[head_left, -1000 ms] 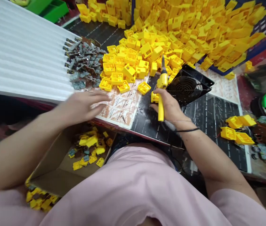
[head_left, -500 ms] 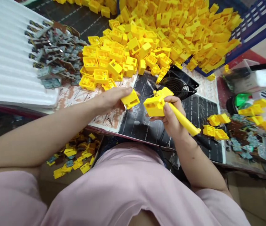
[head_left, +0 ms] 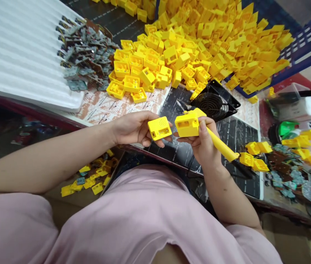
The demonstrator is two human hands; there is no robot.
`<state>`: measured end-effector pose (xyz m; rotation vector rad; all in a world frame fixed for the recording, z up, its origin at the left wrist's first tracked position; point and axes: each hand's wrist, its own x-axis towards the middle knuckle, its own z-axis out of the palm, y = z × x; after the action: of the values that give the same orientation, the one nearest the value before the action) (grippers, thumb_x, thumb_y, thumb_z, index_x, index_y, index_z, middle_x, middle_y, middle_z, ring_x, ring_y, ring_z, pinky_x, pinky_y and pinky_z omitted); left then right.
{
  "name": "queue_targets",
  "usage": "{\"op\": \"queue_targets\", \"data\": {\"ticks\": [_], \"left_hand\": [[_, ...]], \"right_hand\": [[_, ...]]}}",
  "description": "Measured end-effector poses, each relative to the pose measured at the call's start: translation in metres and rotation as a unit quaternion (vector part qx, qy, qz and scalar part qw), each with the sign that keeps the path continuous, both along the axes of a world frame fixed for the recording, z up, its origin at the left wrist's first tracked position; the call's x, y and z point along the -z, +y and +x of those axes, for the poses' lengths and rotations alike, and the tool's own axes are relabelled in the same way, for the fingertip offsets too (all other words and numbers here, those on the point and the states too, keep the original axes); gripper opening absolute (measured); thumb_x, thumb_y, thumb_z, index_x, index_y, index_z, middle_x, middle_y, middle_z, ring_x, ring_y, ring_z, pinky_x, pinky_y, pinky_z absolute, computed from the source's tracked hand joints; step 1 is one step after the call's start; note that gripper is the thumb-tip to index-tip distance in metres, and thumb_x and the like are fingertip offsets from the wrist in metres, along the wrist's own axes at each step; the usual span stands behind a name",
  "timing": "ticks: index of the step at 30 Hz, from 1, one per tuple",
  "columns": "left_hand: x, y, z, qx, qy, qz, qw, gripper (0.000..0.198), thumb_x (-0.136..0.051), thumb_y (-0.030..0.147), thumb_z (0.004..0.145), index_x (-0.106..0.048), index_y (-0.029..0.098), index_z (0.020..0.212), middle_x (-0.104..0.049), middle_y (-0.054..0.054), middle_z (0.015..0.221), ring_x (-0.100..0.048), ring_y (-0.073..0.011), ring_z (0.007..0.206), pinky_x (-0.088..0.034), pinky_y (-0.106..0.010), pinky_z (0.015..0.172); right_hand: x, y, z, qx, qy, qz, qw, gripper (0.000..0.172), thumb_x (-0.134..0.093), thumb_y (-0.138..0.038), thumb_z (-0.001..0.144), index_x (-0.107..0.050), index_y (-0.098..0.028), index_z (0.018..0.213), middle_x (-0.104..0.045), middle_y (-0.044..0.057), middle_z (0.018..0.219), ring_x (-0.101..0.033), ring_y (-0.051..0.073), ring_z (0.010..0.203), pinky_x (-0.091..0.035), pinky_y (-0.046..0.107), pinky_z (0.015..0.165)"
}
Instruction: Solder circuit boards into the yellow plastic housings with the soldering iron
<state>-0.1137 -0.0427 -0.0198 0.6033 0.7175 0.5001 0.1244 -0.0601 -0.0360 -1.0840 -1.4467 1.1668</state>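
Note:
My left hand, palm turned up, holds a small yellow plastic housing with a patch of tiny round holes and a slot in its face. Just right of it, my right hand grips another yellow plastic housing, box-shaped and hollow. The same hand also holds a long yellow tool handle under the thumb, slanting down to the right. Whether the thin pointed tip beyond the housing belongs to this handle I cannot tell. The two housings are close together, with fingertips between them.
A large heap of yellow housings spills from a blue basket. Circuit boards with wires are piled by a white foam sheet. A black fan lies behind my right hand. More housings and boards are at right.
My left hand has turned its housing so the holed face shows, and brought it nearer the right hand. The view has shifted, so the piles appear further right.

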Motion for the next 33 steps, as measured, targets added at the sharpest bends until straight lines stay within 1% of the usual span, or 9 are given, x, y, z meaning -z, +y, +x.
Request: {"op": "queue_targets", "data": {"ticks": [4,10,16,20,22,25,27,29,33], "left_hand": [[0.002,-0.004,-0.006,-0.028,0.005,0.0,1.0,0.054,-0.042,0.029,0.101,-0.059,0.005,0.146,-0.081,-0.015,0.096,-0.075,-0.018,0.071,-0.043,-0.019,0.048],[0.005,-0.011,-0.01,-0.052,0.029,-0.01,0.998,0.052,-0.043,0.029,0.1,-0.06,0.008,0.145,-0.081,-0.014,0.1,-0.072,-0.0167,0.072,-0.041,-0.02,0.049],[0.011,-0.01,-0.005,-0.071,0.044,0.025,0.996,0.03,-0.056,0.04,0.1,-0.069,0.016,0.113,-0.078,-0.012,0.104,-0.075,-0.0199,0.078,-0.042,-0.023,0.05],[0.02,-0.01,0.0,-0.042,0.117,0.14,0.982,0.041,-0.05,0.052,0.099,-0.064,0.017,0.114,-0.075,-0.013,0.103,-0.075,-0.0236,0.08,-0.05,-0.028,0.057],[0.024,-0.015,0.005,-0.025,0.257,0.318,0.912,0.05,-0.049,0.056,0.099,-0.063,0.016,0.125,-0.074,-0.015,0.112,-0.076,-0.0269,0.088,-0.056,-0.034,0.067],[0.03,-0.027,0.013,0.064,0.483,0.566,0.665,0.052,-0.055,0.053,0.1,-0.066,0.016,0.136,-0.068,-0.021,0.135,-0.074,-0.0353,0.11,-0.06,-0.045,0.085],[0.031,-0.033,0.016,0.133,0.55,0.614,0.55,0.055,-0.059,0.054,0.101,-0.066,0.016,0.14,-0.063,-0.024,0.143,-0.07,-0.0391,0.121,-0.06,-0.047,0.09],[0.029,-0.037,0.016,0.162,0.57,0.613,0.522,0.065,-0.062,0.059,0.099,-0.062,0.015,0.147,-0.059,-0.025,0.15,-0.07,-0.0381,0.122,-0.061,-0.046,0.091],[0.023,-0.043,0.016,0.175,0.561,0.612,0.529,0.071,-0.061,0.055,0.1,-0.052,0.013,0.156,-0.055,-0.024,0.156,-0.071,-0.035,0.124,-0.062,-0.043,0.095]], "right_hand": [[0.007,-0.007,0.008,0.031,-0.165,0.191,0.967,0.034,-0.061,-0.06,0.104,-0.055,-0.03,0.117,-0.076,0.003,0.112,-0.079,0.019,0.088,-0.069,0.032,0.074],[0.022,-0.017,0.033,0.004,-0.332,0.325,0.886,0.028,-0.069,-0.045,0.103,-0.059,-0.027,0.123,-0.08,0.007,0.121,-0.081,0.021,0.097,-0.068,0.03,0.083],[0.03,-0.027,0.045,0.004,-0.385,0.342,0.857,0.025,-0.066,-0.041,0.105,-0.062,-0.027,0.125,-0.081,0.008,0.119,-0.082,0.023,0.096,-0.069,0.033,0.084],[0.032,-0.034,0.049,0.005,-0.394,0.351,0.849,0.027,-0.068,-0.038,0.103,-0.061,-0.028,0.128,-0.08,0.009,0.121,-0.082,0.024,0.099,-0.07,0.034,0.085],[0.033,-0.036,0.053,0.011,-0.386,0.359,0.85,0.034,-0.073,-0.036,0.101,-0.06,-0.028,0.131,-0.079,0.01,0.123,-0.082,0.025,0.102,-0.07,0.036,0.085],[0.038,-0.038,0.06,-0.021,-0.388,0.35,0.852,0.044,-0.076,-0.033,0.098,-0.058,-0.028,0.137,-0.078,0.012,0.126,-0.081,0.027,0.107,-0.071,0.041,0.088],[0.042,-0.037,0.066,-0.064,-0.399,0.343,0.848,0.047,-0.077,-0.036,0.097,-0.057,-0.026,0.139,-0.076,0.014,0.129,-0.078,0.031,0.114,-0.069,0.049,0.096],[0.047,-0.035,0.069,-0.076,-0.397,0.344,0.847,0.053,-0.08,-0.041,0.095,-0.057,-0.024,0.139,-0.074,0.017,0.135,-0.075,0.035,0.123,-0.065,0.057,0.104],[0.049,-0.032,0.063,-0.053,-0.373,0.344,0.86,0.051,-0.077,-0.032,0.096,-0.055,-0.027,0.142,-0.073,0.015,0.136,-0.074,0.032,0.124,-0.068,0.05,0.1]]}}
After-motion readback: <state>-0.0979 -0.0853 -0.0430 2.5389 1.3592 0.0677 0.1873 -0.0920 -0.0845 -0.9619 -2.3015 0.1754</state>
